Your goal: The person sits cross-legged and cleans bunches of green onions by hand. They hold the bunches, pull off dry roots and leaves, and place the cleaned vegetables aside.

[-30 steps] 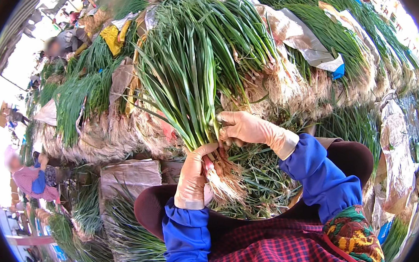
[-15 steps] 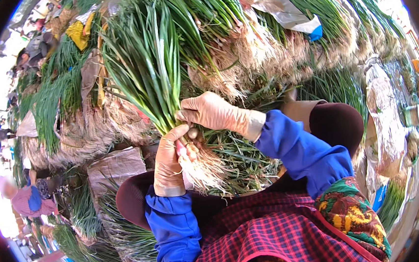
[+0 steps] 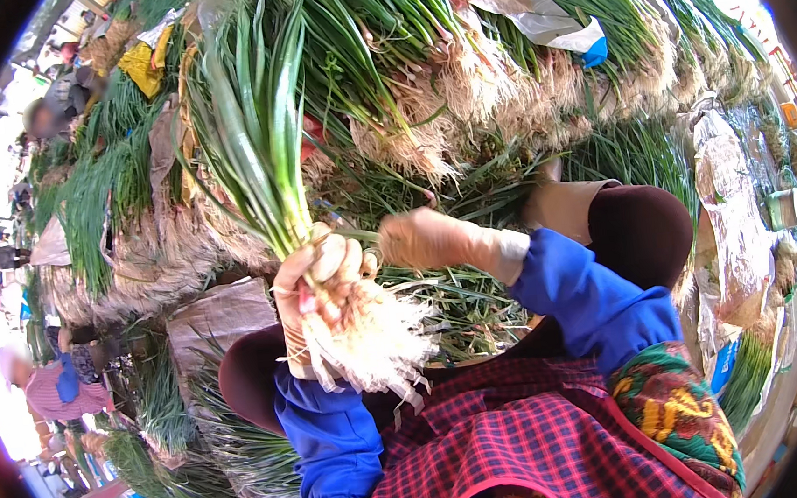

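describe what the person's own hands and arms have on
The left hand and right hand wear thin tan gloves. Plain blue oversleeves follow, gathered and wrinkled, then patterned sleeves in green, yellow and maroon.

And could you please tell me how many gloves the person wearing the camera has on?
2: one on the left hand, closed around the green onion bunch; one on the right hand, blurred, to the bunch's right.
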Motion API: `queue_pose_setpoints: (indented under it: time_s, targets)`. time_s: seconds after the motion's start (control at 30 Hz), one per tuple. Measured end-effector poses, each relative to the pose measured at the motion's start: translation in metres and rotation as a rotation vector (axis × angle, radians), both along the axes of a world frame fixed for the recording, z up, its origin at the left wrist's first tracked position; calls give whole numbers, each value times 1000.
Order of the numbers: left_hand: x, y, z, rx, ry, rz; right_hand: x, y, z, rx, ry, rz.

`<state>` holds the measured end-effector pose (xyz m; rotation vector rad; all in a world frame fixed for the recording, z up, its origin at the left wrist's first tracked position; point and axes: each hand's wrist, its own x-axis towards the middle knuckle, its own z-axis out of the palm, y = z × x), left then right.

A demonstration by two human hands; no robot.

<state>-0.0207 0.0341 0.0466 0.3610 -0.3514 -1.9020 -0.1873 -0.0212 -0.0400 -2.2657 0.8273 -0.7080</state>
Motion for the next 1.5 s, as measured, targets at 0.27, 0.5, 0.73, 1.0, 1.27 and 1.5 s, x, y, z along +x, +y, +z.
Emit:
queue_pose_setpoints:
  time_s: [0.27, 0.5, 0.73, 1.0, 1.27, 1.5]
  targets:
    - [3, -8, -4, 144, -97, 138, -54, -53, -1, 254, 77, -500]
    - [10, -15, -5, 250, -546, 95, -8, 11, 44, -150, 63, -444]
    - [27, -17, -27, 313, -502, 18, -3, 26, 50, 67, 115, -53]
    - [12, -22, -24, 326, -442, -5, -42, -33, 31, 873, -279, -176]
    - [16, -12, -3, 403, -482, 70, 37, -9, 46, 744, -536, -247]
    - [24, -16, -41, 195, -84, 4, 52, 4, 43, 1214, -926, -326]
